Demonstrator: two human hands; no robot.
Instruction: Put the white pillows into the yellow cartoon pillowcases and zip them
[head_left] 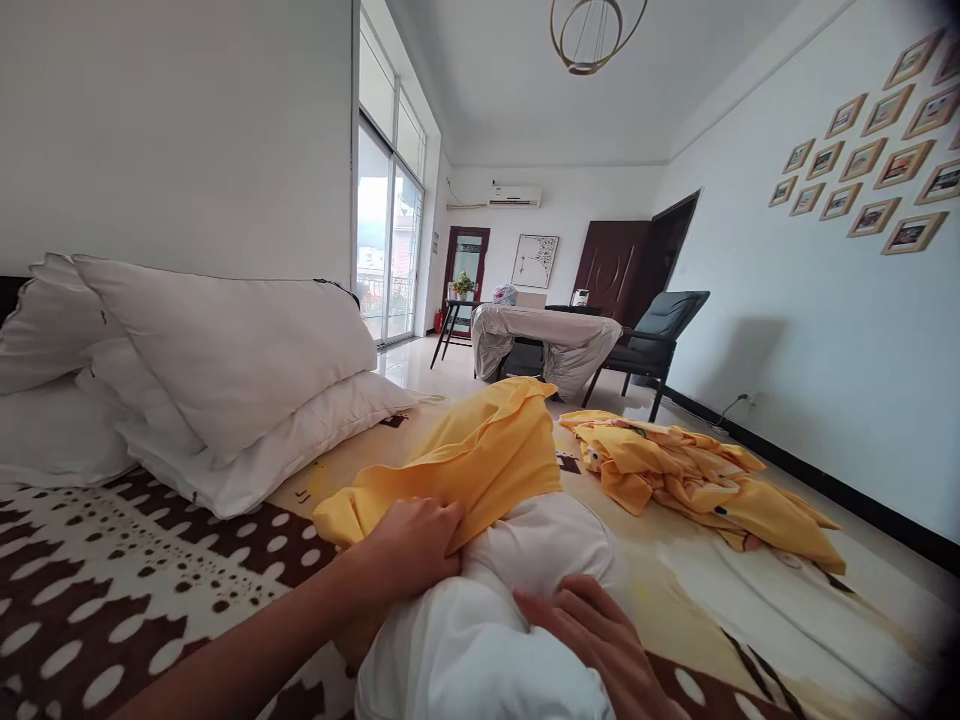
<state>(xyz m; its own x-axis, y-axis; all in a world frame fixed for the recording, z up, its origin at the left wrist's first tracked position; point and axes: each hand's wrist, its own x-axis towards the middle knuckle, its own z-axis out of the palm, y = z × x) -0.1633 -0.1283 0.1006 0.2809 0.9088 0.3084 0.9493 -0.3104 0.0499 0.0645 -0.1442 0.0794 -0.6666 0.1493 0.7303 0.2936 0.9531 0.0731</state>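
Observation:
A white pillow (480, 640) lies in front of me, its far end inside a yellow pillowcase (487, 450). At the edge of the pillowcase, my left hand (420, 545) is closed with its fingers gripping the yellow cloth. My right hand (592, 630) rests on the right side of the pillow, fingers bent and pressed into the white fabric. Its fingertips partly sink out of sight in the folds. The near end of the pillow bulges out toward me, uncovered.
Several white pillows (225, 350) are stacked at the left on the patterned bedding (187, 570). A heap of yellow cloth (675, 470) lies at the right. Beyond the bed stand a covered table (540, 322) and a black chair (660, 330).

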